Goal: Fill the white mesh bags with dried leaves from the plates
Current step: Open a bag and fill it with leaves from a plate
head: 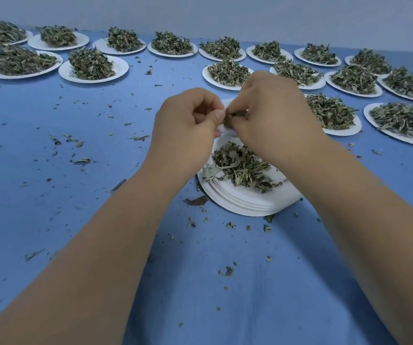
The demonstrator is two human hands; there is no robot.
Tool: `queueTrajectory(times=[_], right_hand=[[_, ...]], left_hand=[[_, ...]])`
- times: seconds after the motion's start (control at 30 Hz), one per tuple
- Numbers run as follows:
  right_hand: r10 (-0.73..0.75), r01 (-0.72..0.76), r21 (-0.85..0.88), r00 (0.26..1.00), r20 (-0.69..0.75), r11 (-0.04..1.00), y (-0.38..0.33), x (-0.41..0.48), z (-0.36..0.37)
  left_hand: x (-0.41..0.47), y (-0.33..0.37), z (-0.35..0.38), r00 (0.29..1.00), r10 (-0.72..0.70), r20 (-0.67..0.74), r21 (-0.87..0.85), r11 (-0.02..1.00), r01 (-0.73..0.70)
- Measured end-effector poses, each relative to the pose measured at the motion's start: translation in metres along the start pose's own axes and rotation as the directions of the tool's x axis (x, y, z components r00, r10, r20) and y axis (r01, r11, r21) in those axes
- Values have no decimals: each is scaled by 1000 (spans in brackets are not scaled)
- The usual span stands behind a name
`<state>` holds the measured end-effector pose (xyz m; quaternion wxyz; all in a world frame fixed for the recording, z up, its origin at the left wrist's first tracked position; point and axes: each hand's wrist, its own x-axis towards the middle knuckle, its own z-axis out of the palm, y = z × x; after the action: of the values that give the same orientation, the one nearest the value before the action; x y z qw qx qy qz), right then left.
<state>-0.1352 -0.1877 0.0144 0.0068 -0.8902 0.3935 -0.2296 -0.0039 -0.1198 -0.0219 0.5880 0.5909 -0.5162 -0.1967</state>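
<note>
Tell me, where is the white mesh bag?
Centre of the head view, mostly hidden: the left hand grips the white mesh bag while the right hand pinches dried leaves into it, above the stack of plates.

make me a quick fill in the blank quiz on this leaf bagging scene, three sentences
1. The cloth covering the table is ____ in colour.
2. The left hand pinches a small ____ mesh bag.
3. The right hand pinches dried leaves at the bag's mouth, above a ____ of plates.

Missing words: blue; white; stack
</note>
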Motion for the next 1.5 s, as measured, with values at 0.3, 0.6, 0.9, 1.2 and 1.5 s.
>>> queueTrajectory(times=[0.3,0.6,0.9,1.2,1.5], right_hand=[[-69,60,187,997,40,980,1,-7,3],[131,-104,313,989,-64,944,-5,7,3],[-57,-20,182,911,408,983,30,-34,-28],[-86,47,96,883,461,994,14,-31,-15],[76,-87,155,994,79,984,4,-23,-30]], left_hand=[[1,3,-8,998,-66,4,-200,978,66],[-2,6,-11,980,-51,191,-335,935,114],[-1,-3,-8,985,63,-161,255,967,-20],[-4,-3,-7,979,111,-169,332,942,-50],[-10,3,3,990,103,-97,294,953,-71]])
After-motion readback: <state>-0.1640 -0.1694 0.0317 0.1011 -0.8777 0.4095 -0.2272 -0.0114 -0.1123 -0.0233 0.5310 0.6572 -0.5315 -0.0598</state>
